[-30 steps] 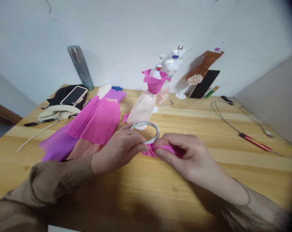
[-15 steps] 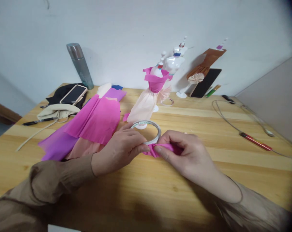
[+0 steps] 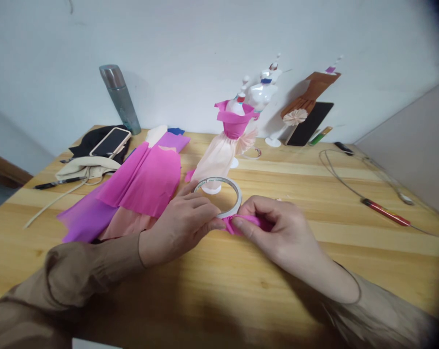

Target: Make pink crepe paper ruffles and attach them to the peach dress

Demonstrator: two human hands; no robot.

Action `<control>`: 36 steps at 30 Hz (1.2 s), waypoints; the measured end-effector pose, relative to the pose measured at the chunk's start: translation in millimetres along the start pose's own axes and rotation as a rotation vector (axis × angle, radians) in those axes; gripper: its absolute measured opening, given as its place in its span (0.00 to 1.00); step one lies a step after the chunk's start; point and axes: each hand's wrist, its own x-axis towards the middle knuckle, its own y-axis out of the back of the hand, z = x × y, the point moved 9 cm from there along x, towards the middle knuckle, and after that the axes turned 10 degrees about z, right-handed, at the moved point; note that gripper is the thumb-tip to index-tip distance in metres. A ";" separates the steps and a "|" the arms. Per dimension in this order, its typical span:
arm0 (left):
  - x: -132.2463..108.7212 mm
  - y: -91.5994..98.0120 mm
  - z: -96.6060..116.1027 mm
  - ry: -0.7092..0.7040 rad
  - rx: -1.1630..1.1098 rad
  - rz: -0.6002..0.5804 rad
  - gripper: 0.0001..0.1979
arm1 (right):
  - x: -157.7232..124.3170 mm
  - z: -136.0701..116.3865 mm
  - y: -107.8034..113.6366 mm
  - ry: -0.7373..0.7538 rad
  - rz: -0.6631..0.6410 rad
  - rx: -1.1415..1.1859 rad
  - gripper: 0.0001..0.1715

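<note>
My left hand is closed on a narrow roll of tape, its fingers along the ring's left and near side. Against the near edge of the roll lies a small gathered piece of pink crepe paper. Thumb and fingers of my right hand pinch that pink piece, and part of it is hidden in the palm. Just beyond the roll stands a small mannequin in a pink-topped dress with a pale peach skirt.
Sheets of pink crepe paper and purple paper lie to the left, near a phone, a pen and a bottle. White mannequins and a brown dress form stand behind. A red-cased cable lies right.
The tape roll has tilted up slightly. Less of the pink paper shows between my hands, which have otherwise hardly moved.
</note>
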 end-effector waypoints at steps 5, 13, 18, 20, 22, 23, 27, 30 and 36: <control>-1.4 -0.8 2.6 -0.044 0.064 0.004 0.15 | -0.3 2.2 -0.7 -0.031 0.015 0.033 0.16; -3.7 -1.8 9.1 -0.085 0.081 0.002 0.15 | -2.3 6.0 -2.0 -0.025 0.118 0.087 0.17; -1.0 -6.9 -6.5 0.132 -0.265 -0.037 0.14 | -0.4 5.3 0.3 0.018 0.169 0.098 0.17; -1.8 -12.1 -15.7 0.274 -0.394 -0.073 0.12 | 1.5 3.2 1.7 0.022 0.159 0.107 0.16; -3.9 -17.3 -21.0 0.366 -0.487 -0.109 0.12 | 2.9 2.6 -0.1 -0.008 0.099 0.133 0.15; -5.2 -19.3 -23.2 0.396 -0.518 -0.118 0.12 | 3.0 3.1 -1.6 -0.032 0.062 0.153 0.15; -12.4 -28.1 -33.1 0.486 -0.591 -0.148 0.15 | 2.4 5.4 0.7 -0.082 0.033 0.189 0.15; -15.3 -32.5 -35.3 0.500 -0.615 -0.185 0.15 | 1.8 4.9 3.0 -0.038 0.052 0.134 0.13; -12.3 -28.0 -32.5 0.475 -0.567 -0.192 0.14 | 1.1 3.2 1.6 0.029 0.065 0.061 0.11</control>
